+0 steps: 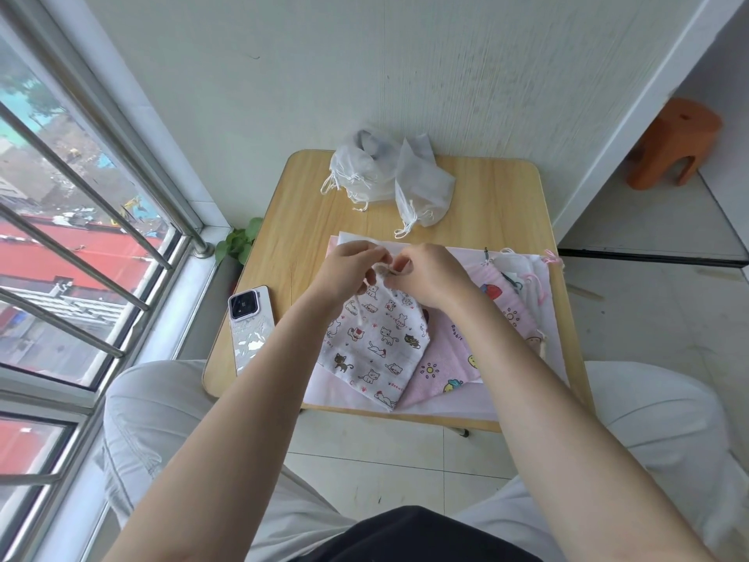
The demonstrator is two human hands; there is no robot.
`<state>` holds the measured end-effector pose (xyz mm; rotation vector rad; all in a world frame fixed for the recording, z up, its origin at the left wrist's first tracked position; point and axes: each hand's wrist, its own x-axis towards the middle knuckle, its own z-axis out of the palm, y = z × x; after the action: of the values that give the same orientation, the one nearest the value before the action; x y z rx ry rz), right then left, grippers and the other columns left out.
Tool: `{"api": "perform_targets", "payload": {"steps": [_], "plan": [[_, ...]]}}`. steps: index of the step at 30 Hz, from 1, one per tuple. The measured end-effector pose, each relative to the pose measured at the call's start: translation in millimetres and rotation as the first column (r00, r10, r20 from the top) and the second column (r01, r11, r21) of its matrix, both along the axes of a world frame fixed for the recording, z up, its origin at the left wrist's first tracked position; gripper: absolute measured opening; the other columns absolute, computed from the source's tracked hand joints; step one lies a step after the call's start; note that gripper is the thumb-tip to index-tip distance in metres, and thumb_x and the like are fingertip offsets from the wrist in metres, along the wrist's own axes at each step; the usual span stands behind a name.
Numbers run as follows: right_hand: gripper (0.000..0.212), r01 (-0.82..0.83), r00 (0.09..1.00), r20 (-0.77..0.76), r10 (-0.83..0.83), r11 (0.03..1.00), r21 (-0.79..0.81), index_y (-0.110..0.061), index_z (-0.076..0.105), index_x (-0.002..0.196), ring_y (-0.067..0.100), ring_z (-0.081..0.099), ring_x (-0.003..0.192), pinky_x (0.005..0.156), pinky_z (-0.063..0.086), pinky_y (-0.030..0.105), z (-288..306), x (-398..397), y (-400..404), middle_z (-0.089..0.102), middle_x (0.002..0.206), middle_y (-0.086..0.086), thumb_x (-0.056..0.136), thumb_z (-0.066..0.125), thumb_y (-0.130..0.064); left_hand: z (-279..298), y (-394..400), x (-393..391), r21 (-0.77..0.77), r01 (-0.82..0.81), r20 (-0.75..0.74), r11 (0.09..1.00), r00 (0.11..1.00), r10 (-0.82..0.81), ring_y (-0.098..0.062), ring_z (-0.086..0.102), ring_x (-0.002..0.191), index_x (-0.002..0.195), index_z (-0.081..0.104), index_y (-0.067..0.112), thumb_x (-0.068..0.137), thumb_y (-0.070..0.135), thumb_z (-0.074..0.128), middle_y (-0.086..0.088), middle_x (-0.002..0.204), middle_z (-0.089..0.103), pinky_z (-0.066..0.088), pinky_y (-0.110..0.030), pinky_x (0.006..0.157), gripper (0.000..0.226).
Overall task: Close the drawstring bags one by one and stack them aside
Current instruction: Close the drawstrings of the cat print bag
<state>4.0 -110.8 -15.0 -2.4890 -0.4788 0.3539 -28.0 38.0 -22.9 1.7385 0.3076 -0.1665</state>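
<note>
A white drawstring bag printed with cats [377, 342] lies in the middle of the small wooden table [498, 196], its gathered mouth pointing away from me. My left hand [352, 269] and my right hand [429, 277] meet at that mouth, each pinching the white cord there. Under and to the right of it lie pink printed bags [506, 306] on a pale cloth. Two heaps of closed white mesh bags [364, 172] [423, 188] sit at the table's far edge.
A phone [249, 330] lies face down at the table's left edge. A window with metal bars [81, 221] runs along the left. A small green plant [239, 241] sits in the corner. An orange stool [673, 144] stands far right. My knees flank the table.
</note>
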Motion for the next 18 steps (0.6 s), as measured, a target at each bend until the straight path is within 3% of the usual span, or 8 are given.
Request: {"api": "perform_targets", "payload": {"steps": [3,7,10,13,15,18], "plan": [[0.019,-0.009,1.000,0.003,0.009,1.000,0.027,-0.016,0.065,0.092,0.018,0.061,0.082,0.073,0.048,0.033,-2,-2,2,0.064,0.084,-0.004,0.084,0.071,-0.032,-1,-4,-2,-0.051,0.047,0.030,0.998,0.999,-0.046,-0.012,0.046,0.052,0.088,0.072,0.008,0.097,0.016,0.053,-0.012,0.080,0.061,0.033,-0.021,0.048,0.022],[0.024,-0.035,0.987,-0.154,0.046,0.997,0.072,-0.008,0.069,0.093,0.017,0.063,0.082,0.076,0.049,0.032,1,0,-5,0.068,0.088,0.003,0.087,0.067,-0.031,-5,-7,-4,0.072,0.004,0.053,0.997,0.999,-0.008,-0.009,0.045,0.048,0.089,0.073,0.015,0.096,0.014,0.057,0.000,0.067,0.063,0.033,-0.017,0.046,0.018],[0.020,-0.105,0.963,-0.252,0.093,0.994,-0.034,-0.014,0.068,0.075,0.014,0.055,0.061,0.062,0.042,0.026,5,5,-13,0.061,0.066,0.001,0.090,0.062,-0.026,-8,-7,-3,0.108,-0.050,0.056,0.993,0.997,0.044,-0.003,0.043,0.041,0.093,0.076,0.011,0.091,0.020,0.069,0.000,0.066,0.064,0.033,-0.013,0.044,0.012],[0.026,-0.105,0.957,-0.282,0.062,0.984,-0.141,-0.013,0.061,0.066,0.016,0.050,0.057,0.056,0.038,0.026,7,11,-16,0.056,0.062,0.001,0.091,0.059,-0.021,-9,-7,-2,0.165,-0.069,0.034,0.984,0.997,0.064,0.001,0.042,0.037,0.091,0.077,0.011,0.087,0.027,0.073,0.001,0.061,0.062,0.031,-0.011,0.040,0.017],[0.028,-0.068,0.957,-0.287,0.036,0.993,-0.100,-0.006,0.057,0.067,0.019,0.044,0.061,0.056,0.032,0.028,11,12,-16,0.049,0.064,0.003,0.090,0.055,-0.023,-8,-6,-3,0.216,0.002,-0.003,0.976,1.000,-0.001,-0.003,0.037,0.040,0.091,0.078,0.013,0.091,0.027,0.067,0.006,0.056,0.057,0.029,-0.014,0.040,0.017],[0.032,0.062,0.951,-0.308,-0.014,0.987,0.145,-0.002,0.069,0.079,0.016,0.051,0.067,0.063,0.039,0.028,15,13,-14,0.059,0.071,0.004,0.090,0.056,-0.029,-4,-4,-4,0.285,0.155,-0.058,0.946,0.988,-0.144,-0.011,0.031,0.050,0.081,0.071,0.001,0.089,0.020,0.061,0.001,0.058,0.043,0.028,-0.022,0.050,0.023]]}}
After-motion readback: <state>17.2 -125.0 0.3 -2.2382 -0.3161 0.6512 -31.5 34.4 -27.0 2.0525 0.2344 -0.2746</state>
